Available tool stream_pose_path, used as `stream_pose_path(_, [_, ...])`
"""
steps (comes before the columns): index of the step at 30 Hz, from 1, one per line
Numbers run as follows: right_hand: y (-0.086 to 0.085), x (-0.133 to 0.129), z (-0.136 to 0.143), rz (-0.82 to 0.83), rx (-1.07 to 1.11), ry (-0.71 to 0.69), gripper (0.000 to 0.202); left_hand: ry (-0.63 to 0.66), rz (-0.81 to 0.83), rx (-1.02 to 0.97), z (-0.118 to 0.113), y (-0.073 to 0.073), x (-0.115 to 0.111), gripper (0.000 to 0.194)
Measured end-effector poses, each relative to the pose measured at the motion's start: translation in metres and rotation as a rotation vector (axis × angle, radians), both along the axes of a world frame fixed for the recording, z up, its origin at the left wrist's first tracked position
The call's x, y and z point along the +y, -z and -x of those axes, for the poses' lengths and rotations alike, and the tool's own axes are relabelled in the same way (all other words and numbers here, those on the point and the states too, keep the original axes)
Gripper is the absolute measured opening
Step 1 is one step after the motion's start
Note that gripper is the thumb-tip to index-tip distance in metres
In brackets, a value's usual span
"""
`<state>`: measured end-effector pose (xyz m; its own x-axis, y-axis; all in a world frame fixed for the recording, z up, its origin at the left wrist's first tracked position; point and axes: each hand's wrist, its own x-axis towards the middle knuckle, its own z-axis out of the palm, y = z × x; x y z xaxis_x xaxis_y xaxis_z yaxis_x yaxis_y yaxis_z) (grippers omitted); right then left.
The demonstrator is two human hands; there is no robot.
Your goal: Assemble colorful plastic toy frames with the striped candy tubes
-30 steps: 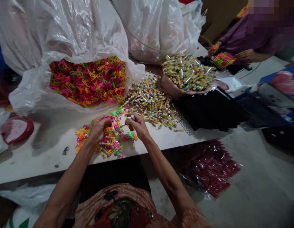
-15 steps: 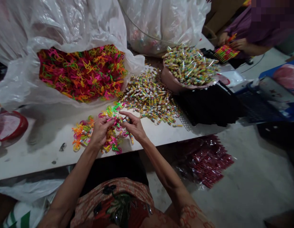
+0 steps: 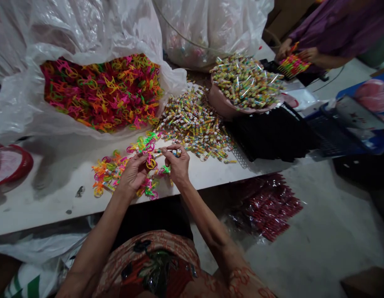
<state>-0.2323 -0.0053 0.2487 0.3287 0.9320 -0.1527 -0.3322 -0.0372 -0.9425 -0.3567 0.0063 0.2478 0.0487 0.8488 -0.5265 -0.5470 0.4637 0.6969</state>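
My left hand pinches a bright yellow-and-pink plastic piece with a round loop between thumb and fingers. To its right, my right hand is closed on a small slim tube with bright bands. The tube's near end points toward the left hand; whether it touches the plastic piece, I cannot tell. Beneath and beside both hands lies a loose pile of plastic pieces in orange, yellow, pink and green. Just beyond the right hand spreads a heap of similar tubes on the white table.
An open plastic bag holds many plastic pieces at the back left. More tubes fill a pink basin, beside a black stack. A red-rimmed container stands left. Across the table, a co-worker's hands hold a colourful bundle.
My right hand has turned and its fingers have closed around the tube. In my left hand, the yellow loop now shows below the fingertips. The view has shifted slightly.
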Motion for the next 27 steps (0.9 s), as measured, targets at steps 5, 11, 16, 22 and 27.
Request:
stream_pose_path(5, [-0.001,0.000,-0.001,-0.023,-0.001,-0.060,0.033,-0.004,-0.031,-0.010,-0.002,-0.001,-0.001,0.016])
stream_pose_path(11, [0.000,-0.002,-0.006,0.009,-0.005,-0.085,0.034,-0.082,-0.013,-0.039,-0.004,-0.003,-0.002,0.023])
stream_pose_path(16, [-0.001,0.000,-0.009,0.036,0.061,-0.177,0.033,-0.065,-0.017,-0.041,-0.002,-0.004,-0.002,0.025])
stream_pose_path(22, [-0.005,0.000,-0.013,-0.001,-0.001,-0.207,0.035,-0.056,-0.022,-0.022,-0.002,-0.004,-0.001,0.025])
stream_pose_path(27, [-0.010,-0.001,-0.030,-0.064,-0.185,-0.391,0.036,-0.094,-0.075,0.061,-0.004,-0.002,-0.004,0.031])
